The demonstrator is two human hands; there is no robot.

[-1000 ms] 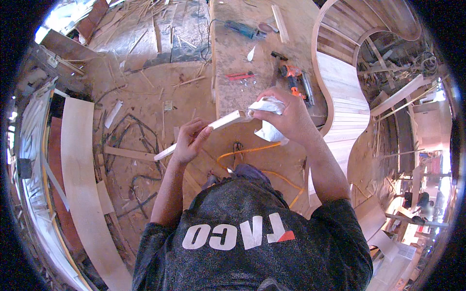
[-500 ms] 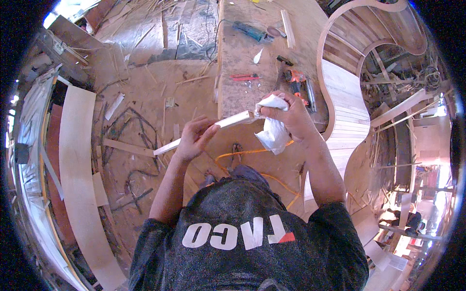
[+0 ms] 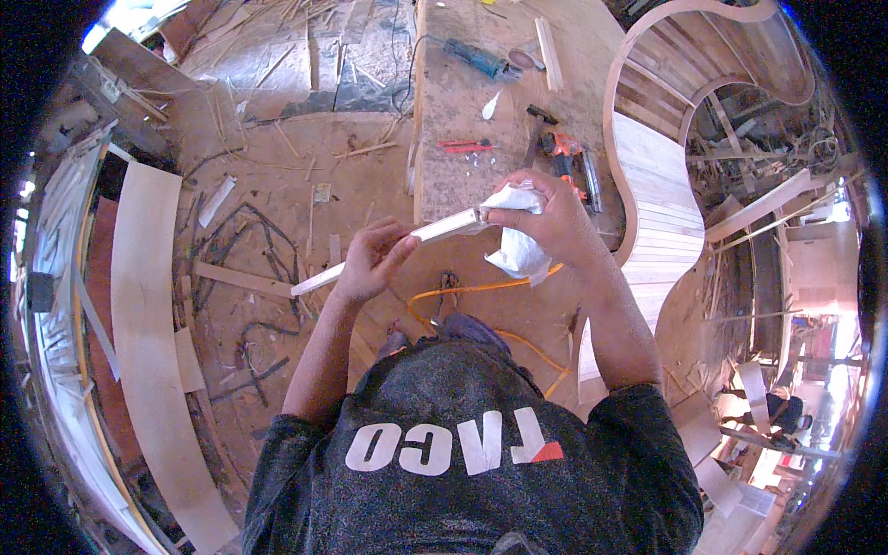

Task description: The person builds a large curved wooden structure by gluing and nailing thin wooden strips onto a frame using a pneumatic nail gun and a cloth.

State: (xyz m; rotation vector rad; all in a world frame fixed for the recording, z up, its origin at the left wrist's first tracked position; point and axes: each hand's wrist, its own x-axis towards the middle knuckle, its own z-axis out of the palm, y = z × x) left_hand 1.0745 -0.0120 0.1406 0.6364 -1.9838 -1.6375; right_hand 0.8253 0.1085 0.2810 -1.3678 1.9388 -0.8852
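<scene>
A slim, pale wooden strip (image 3: pixel 444 227) slants up to the right in front of me. My left hand (image 3: pixel 375 262) is closed around its middle, thumb on top. In my right hand (image 3: pixel 558 222) is a soft, crumpled white plastic bag (image 3: pixel 518 252), pinched between thumb and fingers. The bag's upper left part touches the strip's right end or sits right against it; the fingers partly hide that spot. What the bag contains, if anything, I cannot make out. Both hands are held in front of the workbench's (image 3: pixel 444 185) near edge.
On the bench lie an orange nail gun (image 3: pixel 562 155), a hammer (image 3: pixel 535 129), a red-handled tool (image 3: pixel 467 146), a teal power tool (image 3: pixel 476 60) and wooden strips (image 3: pixel 548 55). A wavy slatted wooden piece (image 3: pixel 659 185) stands at right. An orange hose (image 3: pixel 532 347) and offcuts lie on the floor.
My right hand has shifted slightly left and tilted, bringing the white bag against the strip's right end. The left hand keeps its grip on the strip almost unmoved.
</scene>
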